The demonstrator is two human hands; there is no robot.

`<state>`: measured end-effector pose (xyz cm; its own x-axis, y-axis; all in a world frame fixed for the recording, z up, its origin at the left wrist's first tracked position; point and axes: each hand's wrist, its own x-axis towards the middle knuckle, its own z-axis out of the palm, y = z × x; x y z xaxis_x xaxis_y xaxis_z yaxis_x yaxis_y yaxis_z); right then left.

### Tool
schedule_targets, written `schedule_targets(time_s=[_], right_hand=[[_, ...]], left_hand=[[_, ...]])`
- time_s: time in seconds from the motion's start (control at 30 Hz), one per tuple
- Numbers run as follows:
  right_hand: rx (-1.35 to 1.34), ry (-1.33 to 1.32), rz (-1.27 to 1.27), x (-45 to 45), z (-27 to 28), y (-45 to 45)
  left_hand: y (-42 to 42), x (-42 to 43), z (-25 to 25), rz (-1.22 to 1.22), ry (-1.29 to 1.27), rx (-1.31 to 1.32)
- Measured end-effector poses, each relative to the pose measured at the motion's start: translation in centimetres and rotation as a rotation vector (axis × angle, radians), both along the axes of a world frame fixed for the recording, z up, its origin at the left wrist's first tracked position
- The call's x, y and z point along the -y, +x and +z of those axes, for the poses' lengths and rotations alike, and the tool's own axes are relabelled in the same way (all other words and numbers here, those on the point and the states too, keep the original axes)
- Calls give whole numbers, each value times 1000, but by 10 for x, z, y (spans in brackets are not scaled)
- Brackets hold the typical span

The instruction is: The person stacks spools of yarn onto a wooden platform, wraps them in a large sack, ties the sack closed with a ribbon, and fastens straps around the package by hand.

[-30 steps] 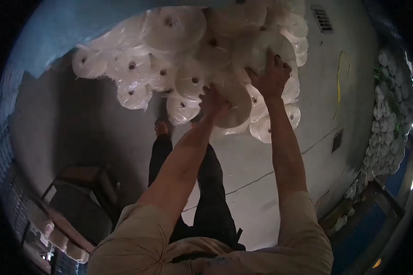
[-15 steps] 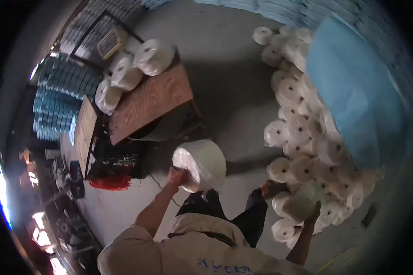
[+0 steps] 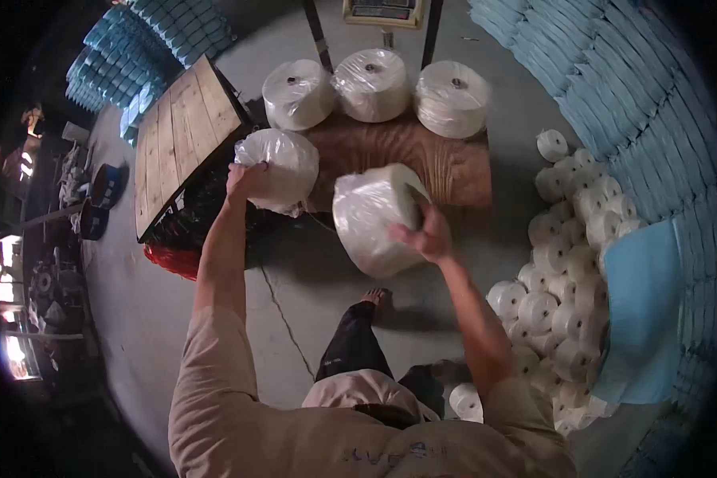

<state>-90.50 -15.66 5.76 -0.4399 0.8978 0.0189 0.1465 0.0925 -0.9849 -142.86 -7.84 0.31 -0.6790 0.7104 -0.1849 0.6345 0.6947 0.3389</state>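
My left hand grips the left side of a plastic-wrapped white yarn spool, which is at the front left corner of a brown wooden board; whether it rests on the board I cannot tell. A second wrapped yarn spool hangs tilted in front of the board, with my right hand holding it at its right end. Along the board's back edge stand three more wrapped spools in a row, their core holes facing up.
Behind the board, dark posts flank a framed display. A plank-topped table adjoins on the left, with red strands below. At right lie a heap of white spools, a blue sheet and stacked blue bundles.
I have turned and stepped up to the board. Both spools have come forward to it, the right one lifted away from the heap on the floor.
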Motion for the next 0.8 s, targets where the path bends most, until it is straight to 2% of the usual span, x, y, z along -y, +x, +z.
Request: schedule_targets(time_s=[0.03,0.13,0.17,0.2,0.23,0.27,0.3,0.33,0.37,0.4,0.47,0.5,0.53,0.57,0.6,0.67,0.7,0.73,0.77,0.8], right_hand=[[350,291,-11,-37,28,-40],[696,557,51,-102,9,-142],[779,618,81,-114,-3,-158],[798,682,43,-116,-15,-169],[840,731,-7,-115,-30,-172],[671,800,-161,-104,-45,-173],[582,782,-182,-82,-17,-150],[532,801,-211,-56,-10,-125],[462,740,-277,-23,-20,-107],[510,617,-252,8,-36,-81],[459,345,-304,103,-85,-17],[529,181,-360,163,-117,20],[589,-59,-252,226,-179,60],[564,-323,-290,288,-153,115],[814,-475,-199,372,-236,157],[814,-709,-469,529,-265,245],[762,-902,-530,571,-213,284],[767,-871,-725,644,-246,318],[837,-1036,-705,702,-276,356],[820,-1050,-863,748,-281,385]], left_hand=[[-7,-11,-3,79,44,48],[-13,-7,-7,162,105,188],[-40,-5,-34,61,171,303],[-1,29,-16,-15,576,499],[38,58,8,-99,637,394],[61,89,-12,-187,772,244],[85,120,-33,-265,895,72],[108,158,-57,-292,892,2],[132,204,-92,-320,763,42],[151,253,-129,-359,558,103],[176,343,-189,-477,-43,214],[187,373,-208,-564,-327,219],[202,386,-221,-650,-499,221],[220,390,-234,-724,-564,259],[243,387,-242,-801,-512,317],[286,389,-254,-989,-345,515],[348,377,-200,-807,-602,441],[373,378,-189,-840,-597,421],[400,378,-184,-646,-599,584],[431,379,-182,-448,-593,745]])
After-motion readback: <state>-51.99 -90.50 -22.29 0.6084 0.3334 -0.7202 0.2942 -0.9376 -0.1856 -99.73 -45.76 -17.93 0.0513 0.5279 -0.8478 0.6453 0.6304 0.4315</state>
